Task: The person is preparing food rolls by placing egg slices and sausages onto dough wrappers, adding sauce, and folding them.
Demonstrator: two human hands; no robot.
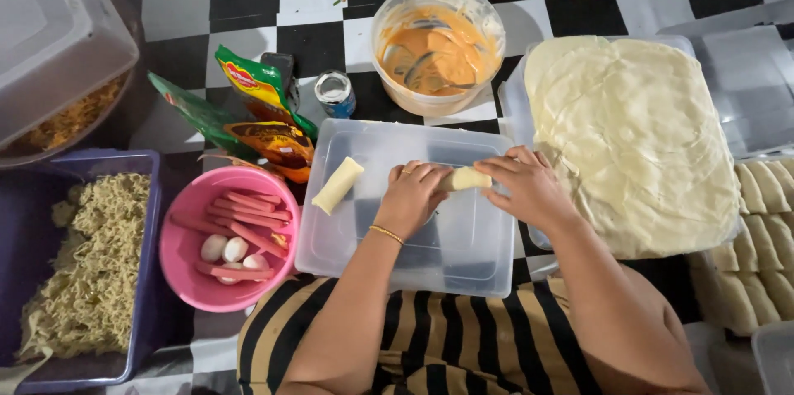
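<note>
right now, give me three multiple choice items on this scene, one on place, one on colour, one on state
1. Where does the finished roll lie?
A. on the clear lid's left part
B. in the pink bowl
C. on the wrapper stack

2. What colour is the bowl with the sausages and eggs?
A. blue
B. pink
C. green

3. What are both hands doing?
A. resting empty
B. gripping a roll
C. stirring sauce

Answers: 1 A, it rests on the clear lid. 2 B, its wall is pink. 3 B, left hand and right hand clasp the roll.

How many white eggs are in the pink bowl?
3 show. All sit low in the pink bowl among the sausage strips: one egg on the left, one in the middle, one on the right. Strips may hide more.
</note>
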